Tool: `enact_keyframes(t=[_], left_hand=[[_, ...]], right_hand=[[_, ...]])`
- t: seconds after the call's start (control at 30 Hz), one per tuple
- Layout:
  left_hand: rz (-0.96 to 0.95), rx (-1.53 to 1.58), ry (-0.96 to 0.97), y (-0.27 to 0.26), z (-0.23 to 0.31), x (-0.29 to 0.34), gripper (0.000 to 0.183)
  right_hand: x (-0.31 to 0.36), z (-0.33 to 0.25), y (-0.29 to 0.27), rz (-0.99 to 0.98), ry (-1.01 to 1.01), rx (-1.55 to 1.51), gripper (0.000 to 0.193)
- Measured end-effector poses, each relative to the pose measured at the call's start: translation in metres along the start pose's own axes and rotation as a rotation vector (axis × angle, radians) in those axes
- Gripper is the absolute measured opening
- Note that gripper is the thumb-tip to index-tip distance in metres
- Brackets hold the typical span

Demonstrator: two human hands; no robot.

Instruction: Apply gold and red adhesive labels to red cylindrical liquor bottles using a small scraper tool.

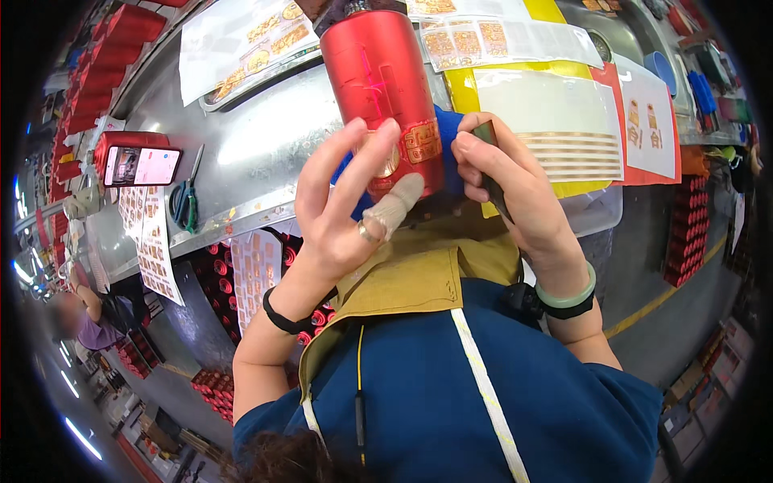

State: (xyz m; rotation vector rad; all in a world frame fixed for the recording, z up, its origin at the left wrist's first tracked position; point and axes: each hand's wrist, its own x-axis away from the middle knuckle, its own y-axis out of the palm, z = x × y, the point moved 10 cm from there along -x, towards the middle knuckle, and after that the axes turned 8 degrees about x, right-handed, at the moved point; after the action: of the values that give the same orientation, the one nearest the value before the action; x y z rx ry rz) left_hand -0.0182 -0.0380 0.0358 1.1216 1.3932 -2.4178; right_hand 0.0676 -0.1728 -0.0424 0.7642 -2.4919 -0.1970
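Observation:
A glossy red bottle [378, 68] lies on a blue support [448, 133] in front of me, with its base toward me. Gold ornament sheets [420, 142] sit on its lower side. My left hand [342, 201] holds the bottle, index and middle fingertips on its side. A beige cloth finger cover [393, 208] on that hand's thumb presses near the base. Just right of the bottle, my right hand [515, 173] grips a thin, dark green flat strip [493, 173] between thumb and fingers. The strip's exact kind is unclear, and it appears apart from the bottle.
On the metal bench [266, 137] lie a lit phone [142, 166] and green-handled scissors [185, 205]. Gold sticker sheets [250, 44] lie at the back left; a sheet with gold stripes [564, 153] is at right. Stacked red containers [687, 233] stand beyond. Another person [93, 314] is far left.

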Motion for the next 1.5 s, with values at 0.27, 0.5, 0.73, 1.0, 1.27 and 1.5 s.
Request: enact_keyframes(t=[0.27,0.5,0.73,1.0,1.27,1.5], left_hand=[[0.05,-0.129,-0.095,0.003,-0.001,0.01,0.058],[0.011,-0.074,-0.265,0.004,-0.021,0.002,0.083],[0.085,0.52,-0.799,0.026,-0.062,0.036,0.096],[0.112,0.261,-0.564,-0.005,-0.037,0.012,0.096],[0.119,0.115,-0.433,-0.012,-0.021,-0.004,0.085],[0.071,0.491,-0.8,0.013,-0.05,0.014,0.091]], right_hand=[[-0.001,-0.017,-0.016,0.094,-0.105,0.181,0.023],[-0.004,-0.037,-0.01,0.111,-0.275,0.201,0.023],[0.004,-0.072,-0.001,0.214,-0.59,0.58,0.021],[0.017,-0.127,0.039,0.253,-1.129,1.08,0.032],[0.008,-0.126,0.038,0.191,-1.071,0.998,0.029],[-0.014,-0.098,-0.005,0.126,-0.632,0.48,0.03]])
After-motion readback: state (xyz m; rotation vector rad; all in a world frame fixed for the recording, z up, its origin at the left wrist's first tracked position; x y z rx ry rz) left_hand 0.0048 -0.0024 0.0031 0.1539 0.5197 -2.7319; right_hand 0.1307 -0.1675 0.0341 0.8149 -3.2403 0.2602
